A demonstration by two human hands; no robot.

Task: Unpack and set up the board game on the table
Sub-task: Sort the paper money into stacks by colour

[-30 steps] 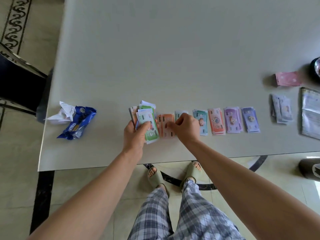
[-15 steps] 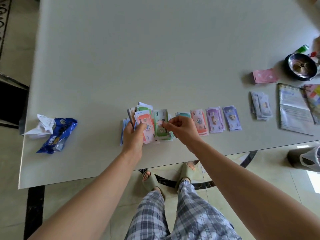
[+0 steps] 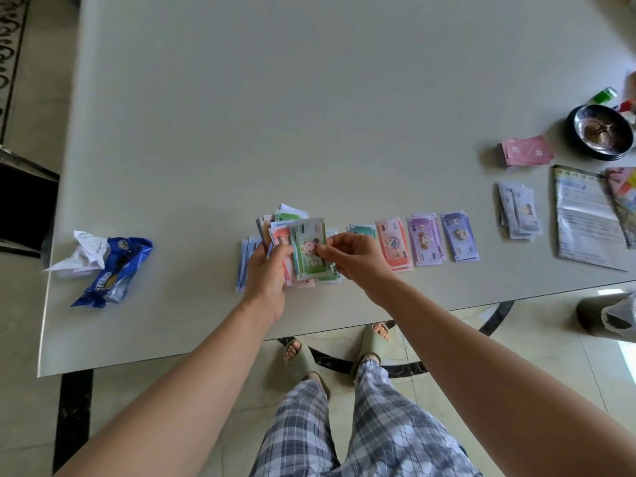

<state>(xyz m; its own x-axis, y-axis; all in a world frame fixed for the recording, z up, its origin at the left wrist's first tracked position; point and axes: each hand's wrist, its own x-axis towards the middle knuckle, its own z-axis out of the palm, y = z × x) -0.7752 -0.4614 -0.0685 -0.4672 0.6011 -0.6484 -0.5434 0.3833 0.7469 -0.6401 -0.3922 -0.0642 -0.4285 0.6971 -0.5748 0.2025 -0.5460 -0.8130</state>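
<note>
My left hand (image 3: pixel 266 270) grips a fanned bundle of play-money notes (image 3: pixel 280 232) over the near edge of the grey table (image 3: pixel 309 98). My right hand (image 3: pixel 354 258) pinches a green note (image 3: pixel 308 247) at the front of that bundle. Sorted piles lie in a row to the right: a teal pile (image 3: pixel 361 230), partly hidden by my right hand, a red pile (image 3: pixel 394 244), a pink-purple pile (image 3: pixel 425 239) and a blue-purple pile (image 3: pixel 459 241). Further right sit a grey-blue pile (image 3: pixel 519 215), pink cards (image 3: pixel 526 151) and a rule sheet (image 3: pixel 585 218).
A blue snack wrapper with crumpled white paper (image 3: pixel 103 266) lies near the table's left front corner. A dark round bowl (image 3: pixel 600 132) stands at the right edge, with small green and red items behind it. A bin with a bag (image 3: pixel 609 318) stands on the floor.
My right hand left the orange pile on the table, came to the bundle and now pinches a green note there. The camera view shifted right.
</note>
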